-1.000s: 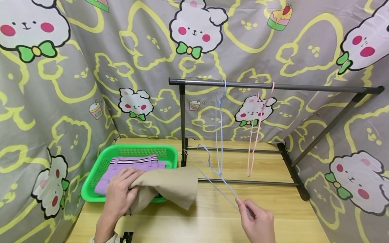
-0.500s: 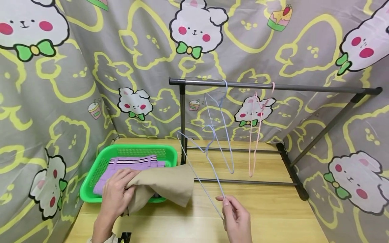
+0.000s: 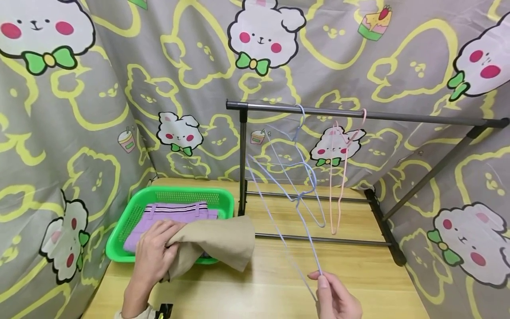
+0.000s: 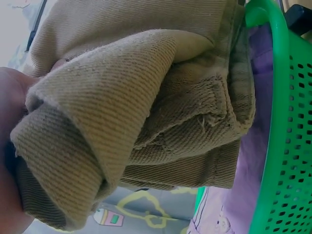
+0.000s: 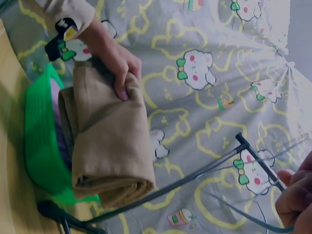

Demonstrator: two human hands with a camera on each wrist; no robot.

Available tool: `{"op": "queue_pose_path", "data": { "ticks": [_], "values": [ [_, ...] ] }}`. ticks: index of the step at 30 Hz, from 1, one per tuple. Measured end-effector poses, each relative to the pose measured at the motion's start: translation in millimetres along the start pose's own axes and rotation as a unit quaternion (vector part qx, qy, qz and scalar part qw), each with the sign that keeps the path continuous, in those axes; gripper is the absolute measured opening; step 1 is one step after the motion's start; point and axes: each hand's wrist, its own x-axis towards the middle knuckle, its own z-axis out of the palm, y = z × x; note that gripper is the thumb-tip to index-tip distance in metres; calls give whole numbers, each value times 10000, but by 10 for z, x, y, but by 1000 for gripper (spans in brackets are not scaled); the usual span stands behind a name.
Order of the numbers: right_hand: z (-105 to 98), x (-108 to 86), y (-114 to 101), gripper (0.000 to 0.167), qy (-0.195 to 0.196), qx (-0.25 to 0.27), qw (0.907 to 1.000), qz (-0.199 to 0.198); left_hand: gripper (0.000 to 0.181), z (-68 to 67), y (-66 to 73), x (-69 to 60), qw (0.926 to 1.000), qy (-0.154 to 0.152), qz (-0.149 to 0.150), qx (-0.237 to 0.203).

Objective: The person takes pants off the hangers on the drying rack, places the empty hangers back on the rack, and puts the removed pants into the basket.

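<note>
My left hand [image 3: 153, 254] grips folded khaki trousers [image 3: 225, 241] by one edge, in front of the green basket. In the left wrist view the thick ribbed cloth [image 4: 131, 73] fills most of the picture, with the fingers largely hidden behind it. At the lower right of the head view, my right hand [image 3: 338, 296] pinches the bottom corner of a blue wire hanger [image 3: 298, 201]. This hanger tilts up and away, its hook in front of the rack. The right wrist view shows the trousers folded in layers [image 5: 114, 141] under the left hand.
The green basket [image 3: 115, 252] on the wooden table holds folded lilac clothing [image 3: 175, 212]. A dark metal rack [image 3: 414, 117] stands at the back right, bearing another blue hanger [image 3: 296, 135] and a pink hanger [image 3: 345, 153]. Patterned curtain [image 3: 215, 84] encloses the back and sides.
My right hand first went left, then back right, and the held hanger swung upright with its hook rising. The hanging blue hanger has turned on the rod. The left hand stays put.
</note>
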Motion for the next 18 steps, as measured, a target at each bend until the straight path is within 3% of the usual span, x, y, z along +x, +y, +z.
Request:
{"op": "queue_pose_path", "data": {
  "ticks": [1,3,8,12,18],
  "values": [
    [-23,-2,-20,23,41,-168,9998,43,37,3,4,-5,10000,1,1,6],
    [-52,19,25,23,81,77,9998,-143,38,8,11,-4,10000,0,8,6],
    [-6,160,218,24,-163,341,9957,-848,39,15,38,9,10000,-4,-28,-36],
    [104,348,212,21,-463,-441,9955,-706,40,29,69,1,10000,54,4,-41],
    [377,723,188,20,-534,-668,9889,-1217,39,59,104,0,9999,-14,68,-83]
  ]
}}
